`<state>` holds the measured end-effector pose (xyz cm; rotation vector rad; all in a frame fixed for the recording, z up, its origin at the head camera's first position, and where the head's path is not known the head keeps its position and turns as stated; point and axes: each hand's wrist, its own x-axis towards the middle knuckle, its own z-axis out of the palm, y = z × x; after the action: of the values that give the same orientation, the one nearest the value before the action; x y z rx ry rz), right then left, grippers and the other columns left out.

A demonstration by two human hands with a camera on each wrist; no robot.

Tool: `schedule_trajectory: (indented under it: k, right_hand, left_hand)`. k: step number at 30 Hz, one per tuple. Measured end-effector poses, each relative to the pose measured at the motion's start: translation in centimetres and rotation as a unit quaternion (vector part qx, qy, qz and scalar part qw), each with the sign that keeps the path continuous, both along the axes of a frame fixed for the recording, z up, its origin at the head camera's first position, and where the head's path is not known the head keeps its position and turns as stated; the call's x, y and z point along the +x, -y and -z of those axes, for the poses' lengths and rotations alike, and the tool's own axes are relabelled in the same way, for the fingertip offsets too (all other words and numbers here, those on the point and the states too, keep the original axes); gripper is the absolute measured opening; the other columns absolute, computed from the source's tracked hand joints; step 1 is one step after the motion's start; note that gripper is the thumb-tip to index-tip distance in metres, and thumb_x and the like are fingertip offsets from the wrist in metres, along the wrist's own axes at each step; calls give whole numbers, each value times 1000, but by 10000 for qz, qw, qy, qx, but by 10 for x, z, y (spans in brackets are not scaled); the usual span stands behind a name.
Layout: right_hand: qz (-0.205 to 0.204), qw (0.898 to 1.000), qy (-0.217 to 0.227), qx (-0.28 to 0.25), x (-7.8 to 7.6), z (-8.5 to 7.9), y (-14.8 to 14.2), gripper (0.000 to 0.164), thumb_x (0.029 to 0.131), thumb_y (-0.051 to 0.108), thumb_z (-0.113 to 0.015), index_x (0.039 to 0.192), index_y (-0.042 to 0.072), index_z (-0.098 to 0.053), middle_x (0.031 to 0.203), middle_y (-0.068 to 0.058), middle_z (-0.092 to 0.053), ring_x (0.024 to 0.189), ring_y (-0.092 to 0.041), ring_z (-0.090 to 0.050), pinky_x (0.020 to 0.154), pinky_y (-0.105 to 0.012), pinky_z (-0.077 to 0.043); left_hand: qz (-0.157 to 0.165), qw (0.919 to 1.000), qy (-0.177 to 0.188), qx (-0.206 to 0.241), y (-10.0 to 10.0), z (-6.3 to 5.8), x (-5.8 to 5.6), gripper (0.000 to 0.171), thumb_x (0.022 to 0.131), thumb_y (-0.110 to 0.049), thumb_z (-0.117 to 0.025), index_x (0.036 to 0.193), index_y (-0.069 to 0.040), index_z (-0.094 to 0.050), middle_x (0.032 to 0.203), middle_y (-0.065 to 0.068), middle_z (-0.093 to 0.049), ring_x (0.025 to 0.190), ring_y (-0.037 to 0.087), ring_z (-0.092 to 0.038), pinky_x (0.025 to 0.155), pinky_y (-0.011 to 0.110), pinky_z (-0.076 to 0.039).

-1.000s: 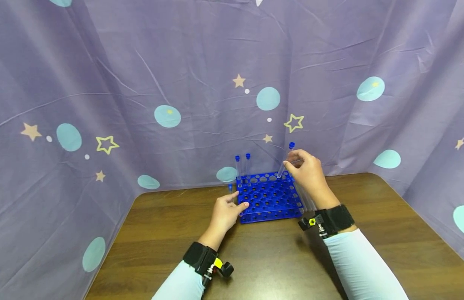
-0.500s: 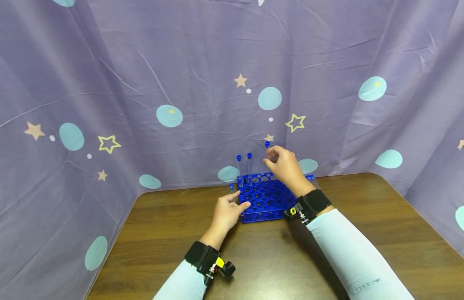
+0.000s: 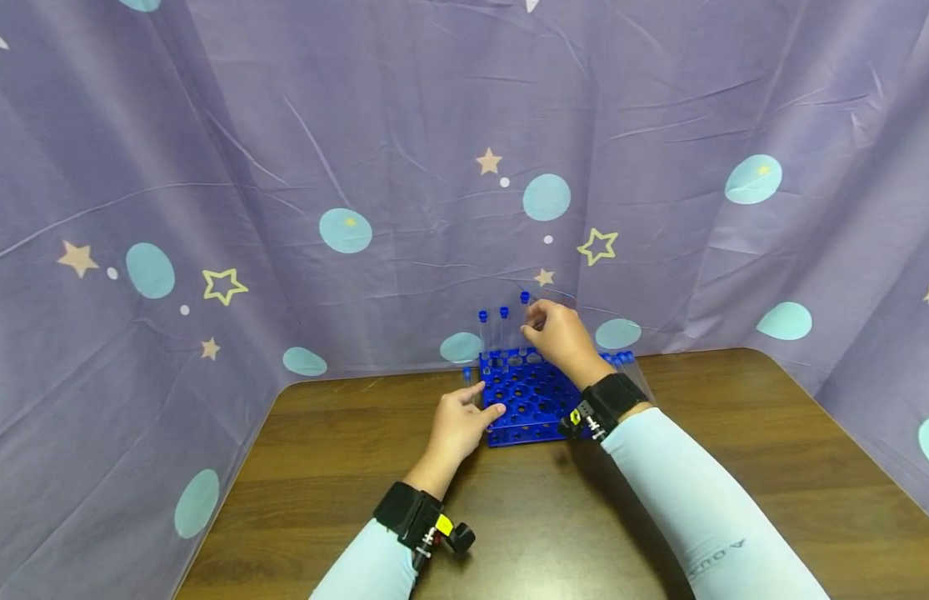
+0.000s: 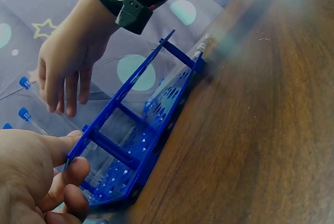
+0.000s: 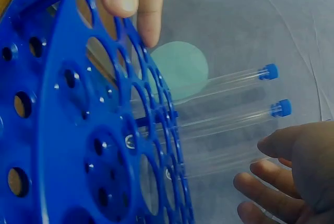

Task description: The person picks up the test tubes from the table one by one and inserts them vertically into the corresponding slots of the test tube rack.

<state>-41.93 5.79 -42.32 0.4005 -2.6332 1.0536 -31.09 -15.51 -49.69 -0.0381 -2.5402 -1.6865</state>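
The worktop point(image 3: 322, 483) is bearing a blue rack point(image 3: 535, 404), whose left edge the left hand point(image 3: 454, 427) is gripping with curled fingers, while the right hand point(image 3: 561, 335), fingers nearly closed, is pinching a capped tube point(image 3: 525, 301) at the back row.

Rm evenly lit, soft, seemingly from above: pale glare on table point(image 3: 554, 542), soft-edged shadow under R sleeve point(image 3: 696, 492). Head view fairly sharp, wide-lens stretch twd edges; clear tubes point(image 3: 504, 335) faint vs. curtain point(image 3: 404, 125). L wrist view dimmer, blurry bluish haze streak upper R. R wrist view greyish, flat; tiny white glints on rack point(image 5: 56, 130).
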Motion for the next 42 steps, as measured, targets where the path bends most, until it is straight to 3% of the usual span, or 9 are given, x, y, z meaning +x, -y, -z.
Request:
schedule_trajectory:
  k: [10,26,31,33,37,42]
  right_hand:
    - [117,9991,64,399,-4,9,6,25,103,21,-84,122,6,-78,113,-13,-85,103,-32,-82,94,-52,-65]
    - [72,9994,40,321,-11,24,3,17,100,18,-85,110,7,-77,104,-12,-84,91,-31,-80,86,-51,-64]
    - [81,9991,-232,356,-33,45,-2,15,95,20,-86,101,11,-76,94,-7,-82,80,-25,-76,75,-47,-62]
    - [94,9991,-212,362,-32,45,-1,15,95,20,-86,101,11,-76,95,-8,-82,81,-26,-76,75,-48,-62]
    - [70,9995,107,289,-9,26,3,16,100,17,-84,110,6,-78,105,-13,-84,92,-31,-80,87,-52,-64]
    - [174,9989,307,310,-2,25,3,26,104,18,-80,126,4,-80,113,-14,-84,101,-33,-80,93,-52,-65]
  left_hand:
    - [-20,10000,-11,-38,0,-1,0,62,100,-19,-89,154,3,-68,55,-9,-54,50,6,-46,48,22,-37]
    - [-20,9998,143,-98,1,0,-3,63,100,-20,-90,156,-1,-67,56,-8,-53,50,7,-46,48,23,-37]
    - [-21,9998,154,-80,1,0,-2,62,101,-20,-89,156,-1,-67,55,-8,-54,50,7,-46,48,23,-37]
    - [-22,9999,141,-79,1,0,-1,62,101,-20,-89,156,-1,-67,55,-8,-53,50,7,-45,48,23,-36]
    - [-23,9999,123,-88,1,0,-1,62,102,-21,-88,156,-1,-67,55,-8,-52,49,8,-44,48,23,-36]
    - [-23,9998,140,-109,0,0,-1,62,102,-22,-88,156,-2,-67,54,-8,-52,49,8,-45,48,23,-37]
